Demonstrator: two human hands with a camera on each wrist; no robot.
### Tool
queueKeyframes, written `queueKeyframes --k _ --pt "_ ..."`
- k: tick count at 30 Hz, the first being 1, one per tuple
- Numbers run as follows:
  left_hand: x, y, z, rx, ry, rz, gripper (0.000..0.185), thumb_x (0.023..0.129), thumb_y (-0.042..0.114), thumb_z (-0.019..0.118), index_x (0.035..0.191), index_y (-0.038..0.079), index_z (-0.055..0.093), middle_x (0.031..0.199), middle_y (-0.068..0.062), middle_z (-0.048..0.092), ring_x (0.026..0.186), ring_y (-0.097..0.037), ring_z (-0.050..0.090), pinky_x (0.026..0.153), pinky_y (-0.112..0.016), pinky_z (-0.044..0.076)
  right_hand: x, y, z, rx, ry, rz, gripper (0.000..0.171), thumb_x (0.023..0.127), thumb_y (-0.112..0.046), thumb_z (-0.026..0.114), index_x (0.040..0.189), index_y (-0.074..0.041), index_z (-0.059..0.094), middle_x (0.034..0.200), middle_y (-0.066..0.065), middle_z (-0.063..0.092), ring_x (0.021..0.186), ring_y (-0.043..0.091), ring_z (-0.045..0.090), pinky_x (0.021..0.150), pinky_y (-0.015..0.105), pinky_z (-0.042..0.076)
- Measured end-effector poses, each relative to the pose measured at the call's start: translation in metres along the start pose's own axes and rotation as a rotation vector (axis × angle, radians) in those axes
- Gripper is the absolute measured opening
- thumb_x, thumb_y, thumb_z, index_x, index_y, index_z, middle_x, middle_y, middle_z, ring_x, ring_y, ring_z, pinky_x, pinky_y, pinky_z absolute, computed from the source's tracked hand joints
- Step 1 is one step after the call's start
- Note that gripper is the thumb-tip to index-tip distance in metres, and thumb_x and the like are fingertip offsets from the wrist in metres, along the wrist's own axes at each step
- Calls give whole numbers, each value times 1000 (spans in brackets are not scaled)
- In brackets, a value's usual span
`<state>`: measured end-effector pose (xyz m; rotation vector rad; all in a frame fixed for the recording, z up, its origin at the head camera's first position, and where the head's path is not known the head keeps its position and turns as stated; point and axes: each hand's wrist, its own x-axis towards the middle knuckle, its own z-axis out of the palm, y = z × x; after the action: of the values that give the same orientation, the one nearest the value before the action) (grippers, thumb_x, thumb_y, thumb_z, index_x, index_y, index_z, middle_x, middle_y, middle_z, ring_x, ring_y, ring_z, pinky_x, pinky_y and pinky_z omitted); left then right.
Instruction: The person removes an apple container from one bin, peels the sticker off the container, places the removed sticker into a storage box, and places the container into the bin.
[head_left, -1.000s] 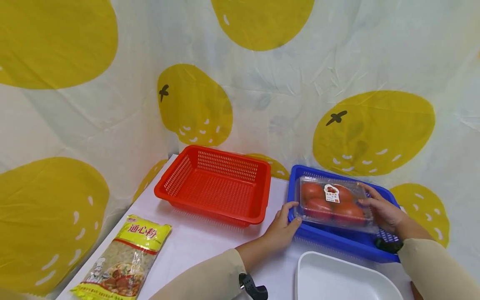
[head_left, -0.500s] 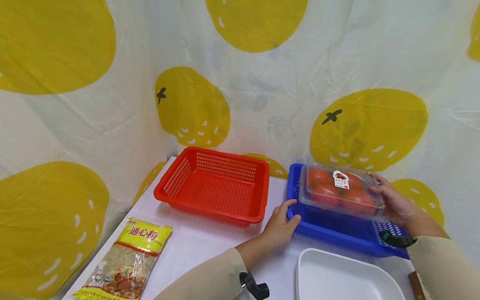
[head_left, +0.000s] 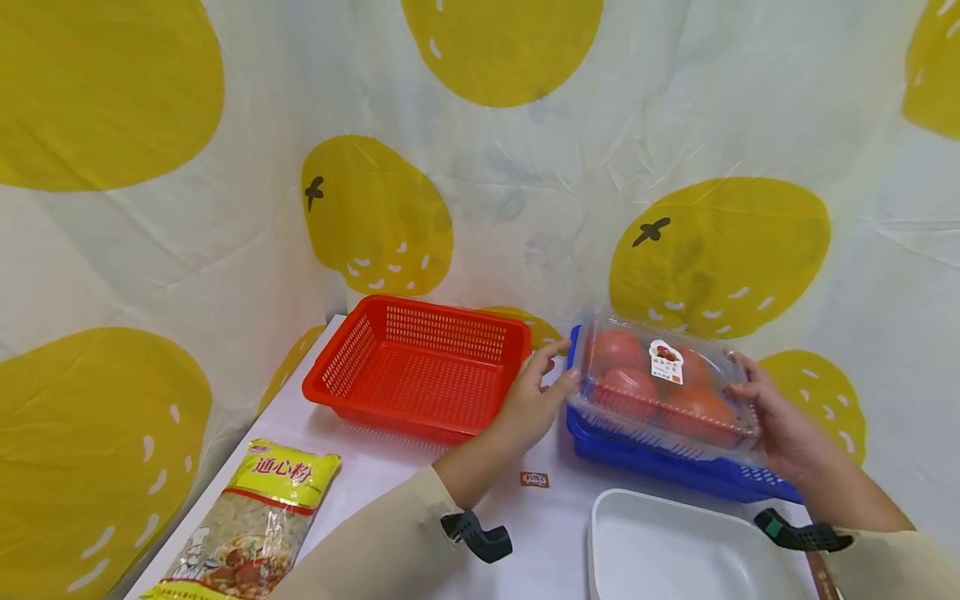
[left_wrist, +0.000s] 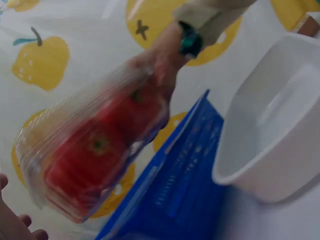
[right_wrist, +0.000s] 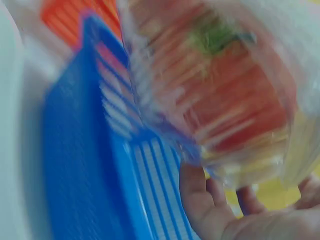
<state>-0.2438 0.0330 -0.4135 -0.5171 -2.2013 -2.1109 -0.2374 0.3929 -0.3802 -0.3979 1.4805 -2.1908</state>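
Clear clamshell box of tomatoes (head_left: 663, 390), held above the blue basket (head_left: 660, 467). The right hand (head_left: 780, 421) grips its right end, fingers curled round the edge; the left hand (head_left: 528, 404) touches its left end with fingers nearly straight. A red basket (head_left: 420, 371) stands left, a white tray (head_left: 675, 550) in front, a pasta packet (head_left: 251, 521) far left.

I see the right hand (left_wrist: 160, 65) gripping the clear tomato box (left_wrist: 95, 150) above the blue basket (left_wrist: 175, 200). The white tub (left_wrist: 280, 125) sits right beside that basket.
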Motion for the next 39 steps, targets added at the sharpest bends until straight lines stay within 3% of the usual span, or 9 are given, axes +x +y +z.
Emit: queueKeyframes --k 6,9,14,18,23,27,33,36,39 --pt "-1 10 -38 -136 -67 -33 43 109 26 61 152 21 58 157 -3 53 148 -35 46 120 -55 40 -4 20 53 -149 275 97 54 114 -27 40 156 -53 19 132 -16 59 113 17 69 92 40 62" --pt "-9 16 -56 -163 -86 -70 43 108 24 63 151 22 59 153 -3 57 145 -29 51 119 -50 43 -7 34 77 -188 335 126 55 113 -27 42 156 -54 18 134 -17 55 113 17 67 91 40 63" --pt "-25 20 -84 -147 -89 -75 47 107 23 64 152 17 57 153 -6 57 142 -27 53 117 -51 46 -6 66 115 -248 337 68 56 110 -17 41 153 -49 25 135 -11 53 111 18 67 88 39 63" --pt "-46 17 -112 -122 -77 -82 46 107 25 63 152 16 57 154 -4 57 146 -28 50 117 -54 45 -1 97 147 -211 308 13 60 105 -7 41 152 -43 30 132 -4 59 108 20 69 86 40 63" --pt "-78 12 -147 -119 -51 -89 43 109 21 60 151 13 57 157 -5 55 149 -29 47 118 -51 45 9 130 190 -126 248 39 66 102 -4 46 155 -36 25 136 8 53 110 26 67 91 48 60" --pt "-103 9 -172 -116 -36 -92 43 110 17 56 151 8 56 158 -11 53 150 -33 45 116 -40 47 19 157 218 -106 245 55 76 99 -3 52 163 -25 17 139 16 42 112 28 62 92 49 59" --pt "-144 -2 -210 -63 -12 -195 44 110 21 58 152 8 56 163 -13 48 152 -33 41 110 -27 48 27 199 239 -96 221 49 86 93 2 54 166 -13 10 138 21 48 109 27 64 87 45 62" --pt "-161 -10 -225 -52 -17 -249 46 110 24 59 153 9 55 163 -16 46 145 -25 49 107 -28 50 31 216 245 -78 218 58 89 92 2 56 166 -11 8 139 22 47 106 27 66 86 45 64" --pt "-175 -18 -236 -58 -37 -252 47 111 23 58 154 5 52 159 -16 51 134 -18 56 104 -33 54 36 231 251 -65 219 65 91 91 2 60 166 -10 10 139 24 47 105 28 67 84 46 64"
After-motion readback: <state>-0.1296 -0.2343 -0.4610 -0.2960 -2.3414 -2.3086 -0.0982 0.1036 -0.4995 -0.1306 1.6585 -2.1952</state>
